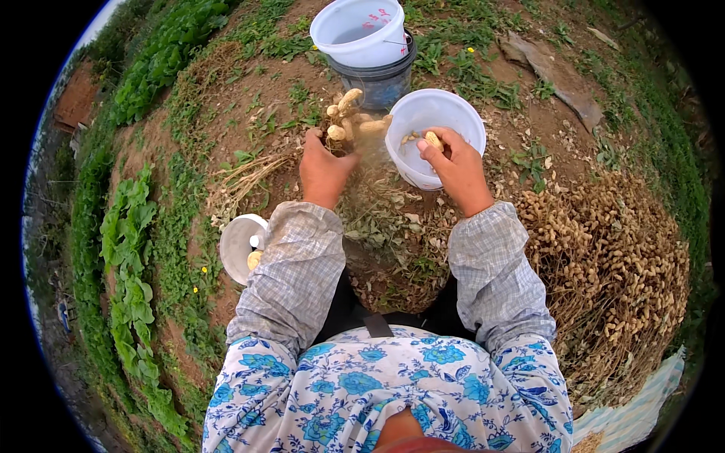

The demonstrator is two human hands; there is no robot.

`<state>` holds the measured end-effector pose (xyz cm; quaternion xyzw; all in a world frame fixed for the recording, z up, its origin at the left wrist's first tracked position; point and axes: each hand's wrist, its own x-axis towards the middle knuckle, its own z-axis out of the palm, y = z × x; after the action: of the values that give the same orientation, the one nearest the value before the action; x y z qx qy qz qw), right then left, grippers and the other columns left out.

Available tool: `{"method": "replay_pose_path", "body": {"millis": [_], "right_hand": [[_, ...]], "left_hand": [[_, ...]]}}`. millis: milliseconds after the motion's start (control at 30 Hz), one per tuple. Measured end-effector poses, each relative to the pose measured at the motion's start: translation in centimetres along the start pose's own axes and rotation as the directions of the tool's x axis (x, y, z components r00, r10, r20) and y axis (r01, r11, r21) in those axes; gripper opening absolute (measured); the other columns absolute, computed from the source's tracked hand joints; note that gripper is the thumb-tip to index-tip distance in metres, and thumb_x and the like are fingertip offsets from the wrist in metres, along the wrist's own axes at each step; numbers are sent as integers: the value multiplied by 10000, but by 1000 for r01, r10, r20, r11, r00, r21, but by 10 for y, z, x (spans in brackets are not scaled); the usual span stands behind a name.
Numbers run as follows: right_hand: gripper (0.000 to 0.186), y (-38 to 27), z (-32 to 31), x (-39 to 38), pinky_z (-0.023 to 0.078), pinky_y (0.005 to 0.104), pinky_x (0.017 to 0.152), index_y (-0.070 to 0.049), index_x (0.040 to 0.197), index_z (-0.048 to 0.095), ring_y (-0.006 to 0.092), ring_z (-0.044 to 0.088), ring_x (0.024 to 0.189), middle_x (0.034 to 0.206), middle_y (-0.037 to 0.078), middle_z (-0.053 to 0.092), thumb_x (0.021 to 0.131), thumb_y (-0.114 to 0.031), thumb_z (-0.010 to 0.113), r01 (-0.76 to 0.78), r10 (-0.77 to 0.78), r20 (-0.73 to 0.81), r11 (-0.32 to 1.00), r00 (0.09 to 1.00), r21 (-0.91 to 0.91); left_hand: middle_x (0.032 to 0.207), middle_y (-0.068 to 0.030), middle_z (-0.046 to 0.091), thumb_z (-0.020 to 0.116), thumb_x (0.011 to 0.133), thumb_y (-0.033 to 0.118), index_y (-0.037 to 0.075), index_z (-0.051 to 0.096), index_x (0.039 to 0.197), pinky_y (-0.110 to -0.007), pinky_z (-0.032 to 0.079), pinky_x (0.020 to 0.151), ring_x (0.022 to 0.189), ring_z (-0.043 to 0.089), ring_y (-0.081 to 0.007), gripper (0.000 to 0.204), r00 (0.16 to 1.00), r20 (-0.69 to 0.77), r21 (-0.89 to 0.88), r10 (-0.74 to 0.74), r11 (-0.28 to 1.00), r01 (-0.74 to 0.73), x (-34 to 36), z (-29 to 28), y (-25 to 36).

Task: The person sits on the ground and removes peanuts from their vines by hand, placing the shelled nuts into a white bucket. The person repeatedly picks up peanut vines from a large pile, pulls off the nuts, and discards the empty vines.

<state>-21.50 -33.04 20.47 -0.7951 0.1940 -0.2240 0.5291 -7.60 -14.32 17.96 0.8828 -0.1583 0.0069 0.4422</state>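
Observation:
My left hand [326,167] is closed round the base of a peanut plant [352,121], whose pale pods stick out in a cluster above the fingers. Dry stems and leaves of that plant trail down between my arms, partly blurred. Over the rim of a white bucket [472,124], my right hand [458,166] pinches a single peanut [433,140] between thumb and fingers. A few small peanuts lie at the bottom of this bucket.
A large heap of dried peanut plants [604,279] lies at my right, beside a pale checked sheet [642,400]. Ahead, another white bucket [359,45] sits in a dark bucket [377,81]. A small white tub [240,245] lies at my left, near bare stalks [253,174] and leafy rows.

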Motion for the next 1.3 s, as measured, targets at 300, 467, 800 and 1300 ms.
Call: {"method": "replay_pose_path", "body": {"millis": [300,467,800,1300], "right_hand": [[304,-24,12,-9,469,441,833,-66,1064,669,310,606,973,987,123,650,822,-244,724,481,-501,69,771,863,-418],[240,-28,16,-17,470,456,738,-74,982,675,303,625,870,884,98,645,822,-249,714,426,-429,122,742,895,-517],[350,-27,3,-20,552,308,821,-23,1197,528,167,615,979,1139,62,558,949,-246,636,-483,223,478,694,850,535],[354,-8,42,-21,416,248,493,0,922,617,72,502,535,705,-2,570,900,-347,684,-266,216,272,950,938,163]], "left_hand": [[1030,-144,633,874,628,340,52,511,1105,-420,514,768,946,638,-322,666,986,54,174,156,971,-163,-17,5,21],[1035,-132,627,855,649,292,47,529,1126,-419,514,762,942,634,-326,628,965,39,195,258,945,-261,-16,12,15],[994,-109,612,869,632,300,58,541,1119,-424,504,701,870,630,-312,635,913,-48,353,406,862,-364,-15,7,12],[856,-59,564,798,692,276,102,548,1027,-410,450,654,773,599,-261,453,817,0,462,576,725,-511,-20,10,20]]}}
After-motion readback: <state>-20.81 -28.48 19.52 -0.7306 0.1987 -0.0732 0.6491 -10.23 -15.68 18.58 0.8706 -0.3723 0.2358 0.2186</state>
